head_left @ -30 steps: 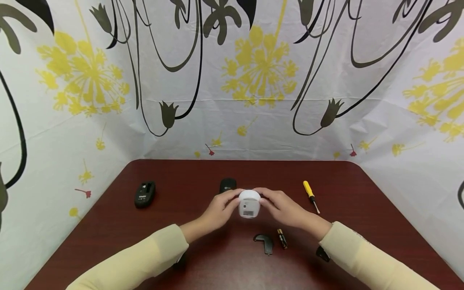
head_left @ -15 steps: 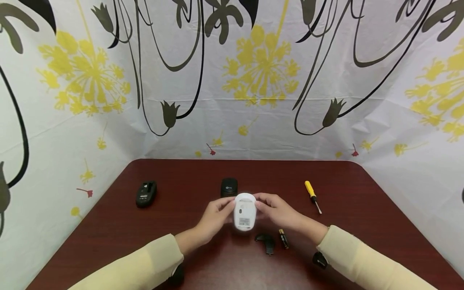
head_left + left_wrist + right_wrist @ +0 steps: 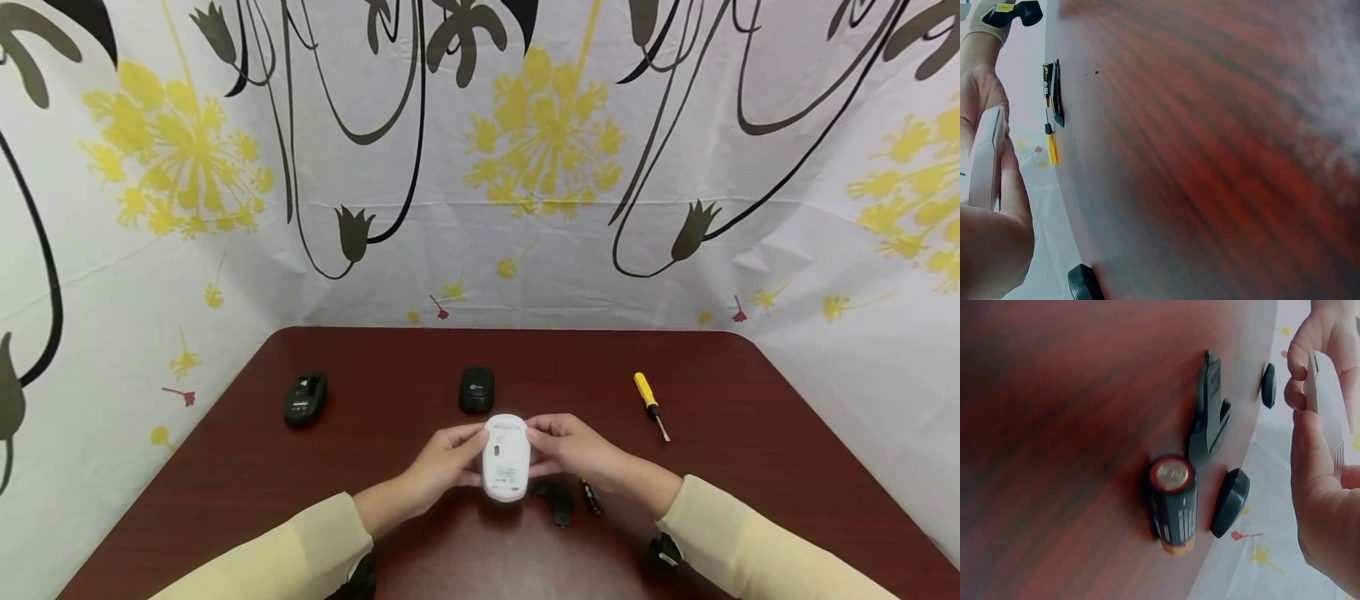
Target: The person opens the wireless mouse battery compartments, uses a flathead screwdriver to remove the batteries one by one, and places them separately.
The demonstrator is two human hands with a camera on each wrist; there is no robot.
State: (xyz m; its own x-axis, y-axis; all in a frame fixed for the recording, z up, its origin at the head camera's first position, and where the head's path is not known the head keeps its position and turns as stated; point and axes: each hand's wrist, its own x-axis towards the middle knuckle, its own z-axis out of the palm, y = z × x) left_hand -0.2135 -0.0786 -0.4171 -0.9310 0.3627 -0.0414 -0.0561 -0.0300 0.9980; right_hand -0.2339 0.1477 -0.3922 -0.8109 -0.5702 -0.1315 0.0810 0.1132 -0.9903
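Grasping a white mouse (image 3: 506, 463) by opposite sides with left hand (image 3: 441, 467) and right hand (image 3: 576, 452) — raised above the middle of the surface (image 3: 450, 560), underside tilted toward the head camera. Bearing label print (image 3: 507, 477) on that underside, too fine to read. Showing pale markings, also illegible, on a black mouse (image 3: 477, 390) near the far edge, an upturned mouse (image 3: 305, 402) near the left edge and a battery (image 3: 1175, 512) nearer the middle. Set with both forearms (image 3: 649, 478) angled inward — thumbs (image 3: 542, 440) at the underside's rim.

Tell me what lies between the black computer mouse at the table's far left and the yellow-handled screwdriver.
A second rounded black computer mouse sits between that left black mouse and the yellow-handled screwdriver; the head view shows it.
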